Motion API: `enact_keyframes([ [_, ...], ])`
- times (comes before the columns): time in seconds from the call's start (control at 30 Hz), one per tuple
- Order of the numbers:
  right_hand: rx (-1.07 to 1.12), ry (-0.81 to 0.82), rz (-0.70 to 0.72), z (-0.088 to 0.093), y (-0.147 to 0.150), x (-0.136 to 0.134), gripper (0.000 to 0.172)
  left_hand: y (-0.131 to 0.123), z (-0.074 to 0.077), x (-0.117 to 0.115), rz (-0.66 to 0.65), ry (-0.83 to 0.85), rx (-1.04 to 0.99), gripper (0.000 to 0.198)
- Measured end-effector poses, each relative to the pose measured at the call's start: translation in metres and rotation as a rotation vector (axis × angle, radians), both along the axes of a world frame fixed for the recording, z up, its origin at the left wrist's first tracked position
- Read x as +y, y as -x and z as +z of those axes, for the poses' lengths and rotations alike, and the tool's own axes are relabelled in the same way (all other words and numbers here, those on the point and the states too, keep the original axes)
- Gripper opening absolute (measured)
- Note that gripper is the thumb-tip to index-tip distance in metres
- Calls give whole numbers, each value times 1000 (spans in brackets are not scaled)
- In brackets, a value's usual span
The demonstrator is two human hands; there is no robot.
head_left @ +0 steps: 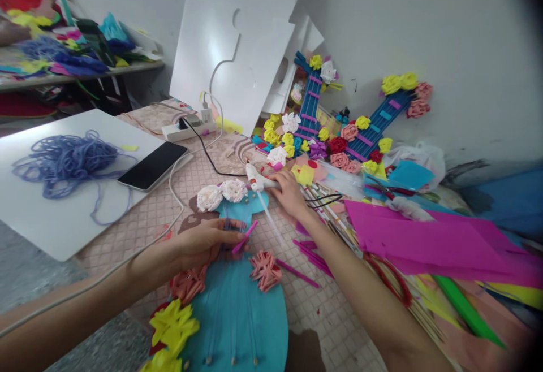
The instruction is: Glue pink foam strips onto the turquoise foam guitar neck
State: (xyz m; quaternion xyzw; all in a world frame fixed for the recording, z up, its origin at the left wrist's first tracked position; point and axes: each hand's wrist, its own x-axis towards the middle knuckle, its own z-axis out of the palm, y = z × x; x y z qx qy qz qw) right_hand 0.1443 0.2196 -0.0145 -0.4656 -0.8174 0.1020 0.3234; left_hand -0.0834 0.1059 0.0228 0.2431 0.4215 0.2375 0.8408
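A thin magenta foam strip (245,237) is pinched between the thumb and fingertips of the left hand (207,242), which is held over the narrow neck of a teal guitar-shaped foam cutout (237,310). The cutout is laid flat on a beige chequered mat (331,315), with its round body nearest the camera.

A white hot-glue gun (259,180) is gripped by the right hand (291,194), the fingers being closed around its body. The gun is held just beyond the head of the cutout, with its tip turned to the left.

Two white paper roses (221,194) are set side by side at the head of the cutout. A salmon paper flower (265,270) is placed at its right edge, a second salmon flower (189,284) at its left edge, and a yellow paper flower (169,327) lower on the left. Loose magenta strips (309,256) are scattered just right of the cutout, between it and the right forearm.

Large magenta foam sheets (424,236) are spread at the right. On the left, a flat white board (51,230) carries a tangle of lilac yarn (63,160) and a black smartphone (153,165). A white power strip (189,129) is seen behind the phone. Two blue stick guitars decorated with paper flowers (309,100) are propped against the wall.
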Motion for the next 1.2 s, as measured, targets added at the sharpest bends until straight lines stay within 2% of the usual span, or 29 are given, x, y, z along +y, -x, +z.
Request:
enact_keyframes([
  [0.17, 44, -29, -89, -8, -7, 11, 22, 0, 1, 0, -7, 9, 5, 36],
  [0.3, 74, -24, -157, -11, -8, 27, 24, 0, 4, 0, -5, 6, 13, 36],
  [0.5, 75, 23, -46, -9, 8, 39, 20, -1, 6, -2, -9, 5, 19, 34],
  [0.6, 74, 13, -23, -8, 13, 38, 22, -1, 5, -2, -15, -1, 16, 35],
  [0.8, 89, -20, -13, -9, 8, 30, 42, -1, 6, -2, -51, -13, 20, 34],
  [0.97, 103, -28, -3, -8, 7, 26, 42, -2, 8, -2, -14, 14, 32, 35],
  [1.2, 131, -46, -17, -3, 9, 20, 37, -2, 5, -2, -40, -4, 8, 31],
])
